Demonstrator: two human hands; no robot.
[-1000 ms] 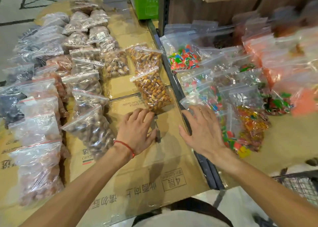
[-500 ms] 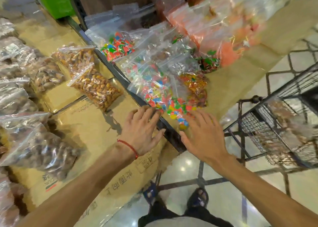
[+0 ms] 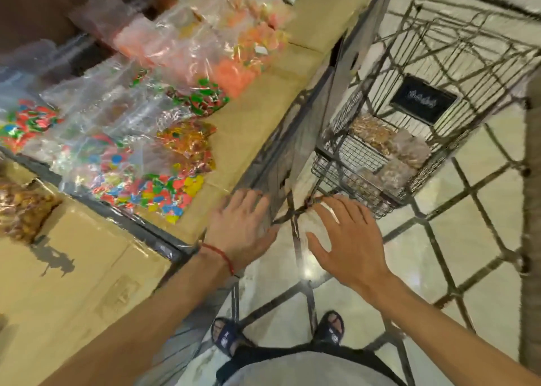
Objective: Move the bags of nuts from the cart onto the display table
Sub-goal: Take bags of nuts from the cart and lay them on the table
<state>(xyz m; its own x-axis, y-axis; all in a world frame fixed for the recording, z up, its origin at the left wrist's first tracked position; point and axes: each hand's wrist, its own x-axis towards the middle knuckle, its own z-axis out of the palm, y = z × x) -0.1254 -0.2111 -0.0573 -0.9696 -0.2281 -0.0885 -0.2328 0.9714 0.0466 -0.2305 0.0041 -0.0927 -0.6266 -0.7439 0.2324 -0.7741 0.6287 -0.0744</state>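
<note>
A wire cart [image 3: 415, 63] stands on the tiled floor at the right, with clear bags of nuts [image 3: 389, 151] lying in its basket. The display table [image 3: 73, 283], covered in brown cardboard, fills the left side. One bag of nuts [image 3: 20, 210] lies on it at the far left edge. My left hand [image 3: 241, 224] hovers with spread fingers over the table's near corner and holds nothing. My right hand [image 3: 342, 233] is stretched out flat over the floor, fingers pointing toward the cart's lower front corner, empty too.
Clear bags of coloured sweets [image 3: 152, 186] and orange sweets [image 3: 234, 75] cover a second cardboard surface beside the cart. A dark metal rail [image 3: 117, 218] divides the two surfaces. My sandalled feet [image 3: 225, 336] stand on the patterned floor.
My view has swung right from the nut display to the cart. Both empty hands have travelled right, off the cardboard and toward the cart's basket.
</note>
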